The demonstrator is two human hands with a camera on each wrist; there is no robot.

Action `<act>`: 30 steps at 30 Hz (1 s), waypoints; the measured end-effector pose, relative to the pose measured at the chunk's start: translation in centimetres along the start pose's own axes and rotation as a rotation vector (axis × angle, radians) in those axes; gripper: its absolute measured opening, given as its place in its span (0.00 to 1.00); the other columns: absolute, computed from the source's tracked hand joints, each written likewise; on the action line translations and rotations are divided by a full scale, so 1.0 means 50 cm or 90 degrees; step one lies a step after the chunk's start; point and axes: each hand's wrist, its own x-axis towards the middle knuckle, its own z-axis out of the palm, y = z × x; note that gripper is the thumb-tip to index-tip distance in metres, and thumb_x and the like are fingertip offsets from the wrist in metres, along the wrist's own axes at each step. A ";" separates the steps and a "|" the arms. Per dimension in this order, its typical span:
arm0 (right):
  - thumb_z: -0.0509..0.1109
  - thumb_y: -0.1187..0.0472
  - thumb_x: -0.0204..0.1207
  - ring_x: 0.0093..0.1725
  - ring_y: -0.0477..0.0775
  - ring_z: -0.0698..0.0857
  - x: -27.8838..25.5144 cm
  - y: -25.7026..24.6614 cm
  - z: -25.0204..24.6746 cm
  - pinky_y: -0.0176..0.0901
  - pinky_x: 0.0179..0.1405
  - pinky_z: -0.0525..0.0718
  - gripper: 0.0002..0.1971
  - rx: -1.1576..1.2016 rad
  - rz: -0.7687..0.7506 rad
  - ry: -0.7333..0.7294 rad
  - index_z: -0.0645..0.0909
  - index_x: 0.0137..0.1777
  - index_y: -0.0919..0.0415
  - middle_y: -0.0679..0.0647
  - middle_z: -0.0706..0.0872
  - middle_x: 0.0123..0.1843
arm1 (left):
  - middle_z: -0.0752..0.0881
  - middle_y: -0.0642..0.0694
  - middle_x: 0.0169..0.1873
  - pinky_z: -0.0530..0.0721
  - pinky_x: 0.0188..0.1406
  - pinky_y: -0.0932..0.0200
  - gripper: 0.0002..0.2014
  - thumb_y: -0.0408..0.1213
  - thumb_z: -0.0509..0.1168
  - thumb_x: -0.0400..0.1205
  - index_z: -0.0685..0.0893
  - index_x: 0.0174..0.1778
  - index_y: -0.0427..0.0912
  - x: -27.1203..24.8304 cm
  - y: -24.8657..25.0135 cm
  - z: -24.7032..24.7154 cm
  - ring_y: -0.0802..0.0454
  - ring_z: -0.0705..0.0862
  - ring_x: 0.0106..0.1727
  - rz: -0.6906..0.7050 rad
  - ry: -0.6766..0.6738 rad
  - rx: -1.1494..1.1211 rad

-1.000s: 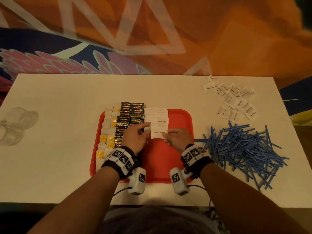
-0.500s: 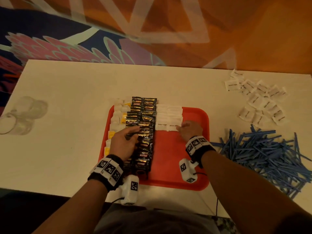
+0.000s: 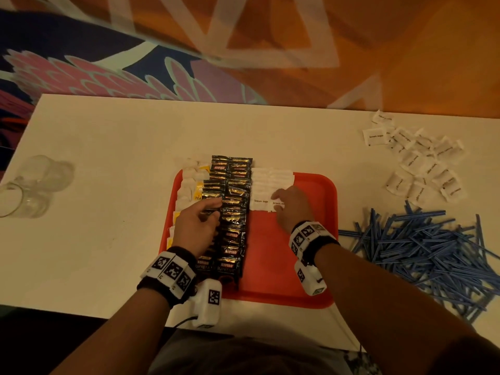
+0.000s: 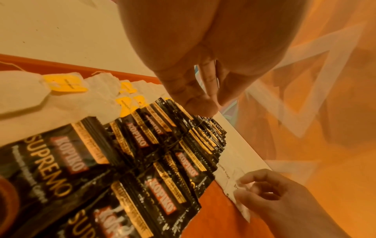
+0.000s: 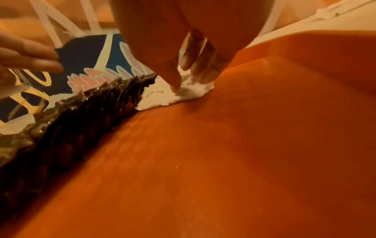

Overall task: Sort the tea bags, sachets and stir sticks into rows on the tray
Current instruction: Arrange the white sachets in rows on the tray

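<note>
Your right hand is on the red tray, thumb and fingers curled onto the nearest brown sugar sachet at the near end of the white sachet row. The right wrist view shows the fingertips pressing down on that sachet, thumb on its near edge. Looks like a pinch, sachet lying flat on the tray.

Your left hand sits over the left part of the tray, above the Kopiko coffee sachets. Fingers loosely curled, tips close to or on the black packs; can't tell if they're touching. Nothing held.

Layout relative to the tray:
- Left edge of tray: tea bags with yellow tags, one column.
- Centre-left: Kopiko sachets, two overlapping columns running the tray's full depth, far end sticking past the far rim.
- Just right of those: brown sugar row, far half of the tray only. Near half on that side is bare red.
- Right of the tray on the tabletop: pile of blue stir sticks, unsorted.
- Beyond the sticks, far right of the tray: loose brown sugar sachets scattered.
- Far left of the tray, at the tabletop edge: clear glasses.
</note>
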 end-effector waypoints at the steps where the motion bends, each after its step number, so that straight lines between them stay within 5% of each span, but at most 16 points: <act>1: 0.67 0.66 0.80 0.63 0.53 0.75 0.002 0.000 0.002 0.38 0.61 0.71 0.13 -0.006 0.003 -0.003 0.82 0.62 0.51 0.52 0.77 0.59 | 0.89 0.57 0.56 0.90 0.52 0.49 0.17 0.27 0.66 0.84 0.87 0.59 0.55 0.001 -0.002 -0.001 0.51 0.88 0.52 -0.002 0.002 -0.002; 8: 0.70 0.60 0.79 0.67 0.52 0.70 -0.011 0.004 -0.006 0.36 0.60 0.65 0.15 0.025 0.030 0.022 0.82 0.64 0.48 0.50 0.75 0.61 | 0.89 0.57 0.56 0.90 0.54 0.48 0.16 0.27 0.66 0.84 0.88 0.59 0.53 -0.004 0.007 0.000 0.52 0.89 0.52 0.005 -0.004 0.006; 13: 0.70 0.57 0.79 0.69 0.53 0.75 -0.049 0.023 -0.031 0.43 0.68 0.71 0.16 0.082 0.054 0.044 0.80 0.66 0.49 0.52 0.79 0.65 | 0.88 0.56 0.55 0.91 0.48 0.49 0.14 0.30 0.66 0.85 0.88 0.57 0.56 -0.002 0.037 0.037 0.52 0.89 0.50 0.031 -0.038 0.028; 16: 0.68 0.59 0.79 0.64 0.52 0.79 -0.088 0.052 -0.057 0.41 0.61 0.76 0.16 0.136 0.095 0.072 0.79 0.66 0.51 0.51 0.80 0.65 | 0.88 0.57 0.53 0.90 0.50 0.47 0.13 0.35 0.67 0.84 0.86 0.56 0.60 -0.002 0.064 0.089 0.52 0.89 0.50 0.050 -0.081 0.056; 20: 0.68 0.60 0.78 0.50 0.49 0.80 -0.148 0.119 -0.093 0.40 0.51 0.77 0.14 0.171 0.142 0.113 0.78 0.63 0.50 0.49 0.81 0.54 | 0.87 0.54 0.54 0.87 0.54 0.49 0.11 0.37 0.70 0.83 0.87 0.58 0.56 -0.007 0.121 0.195 0.51 0.86 0.44 0.143 -0.175 0.161; 25: 0.68 0.62 0.78 0.47 0.50 0.83 -0.220 0.220 -0.133 0.44 0.50 0.83 0.11 0.240 0.214 0.145 0.79 0.58 0.49 0.49 0.83 0.50 | 0.83 0.43 0.64 0.78 0.66 0.54 0.19 0.37 0.69 0.82 0.82 0.70 0.47 -0.006 0.219 0.370 0.43 0.83 0.62 0.272 -0.302 0.363; 30: 0.65 0.58 0.82 0.53 0.53 0.83 -0.274 0.317 -0.166 0.46 0.58 0.82 0.12 0.234 0.251 0.139 0.79 0.64 0.53 0.50 0.83 0.55 | 0.73 0.38 0.71 0.74 0.69 0.48 0.24 0.42 0.66 0.84 0.73 0.77 0.47 0.014 0.309 0.563 0.37 0.77 0.69 0.331 -0.396 0.526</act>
